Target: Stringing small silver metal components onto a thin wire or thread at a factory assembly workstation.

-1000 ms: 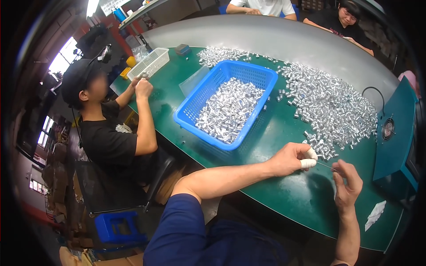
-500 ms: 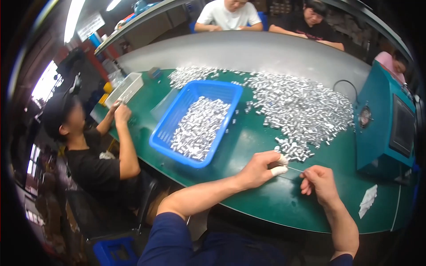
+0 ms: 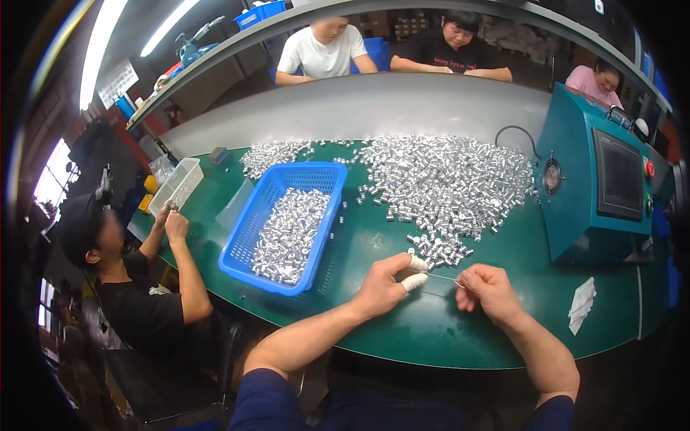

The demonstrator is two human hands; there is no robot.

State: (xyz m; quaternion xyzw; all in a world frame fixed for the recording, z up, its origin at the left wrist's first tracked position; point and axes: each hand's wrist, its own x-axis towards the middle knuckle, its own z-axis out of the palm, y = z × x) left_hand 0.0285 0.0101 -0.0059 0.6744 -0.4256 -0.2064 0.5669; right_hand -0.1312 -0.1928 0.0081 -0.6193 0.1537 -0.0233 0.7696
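White wraps cover the thumb and forefinger of my left hand (image 3: 387,286), which is closed in a pinch close to the near edge of the pile of small silver metal cylinders (image 3: 449,183). What it pinches is hidden by the fingertips. My right hand (image 3: 491,293) is closed on a thin metal rod (image 3: 444,277). The rod's far end reaches the wrapped fingertips of my left hand. Left of my hands, a blue plastic basket (image 3: 302,287) holds many more of the same silver cylinders.
A teal machine (image 3: 575,241) with a dark screen stands at the right. Near it lies a crumpled white tissue (image 3: 582,305) on the green table (image 3: 388,341). A co-worker (image 3: 136,287) sits at the left beside a white tray (image 3: 188,172). Others sit behind the grey partition (image 3: 402,104).
The whole view has shifted, so the table and my hands appear further left. My hands keep their pinch and the rod between them. The co-worker at the left still has both hands raised together.
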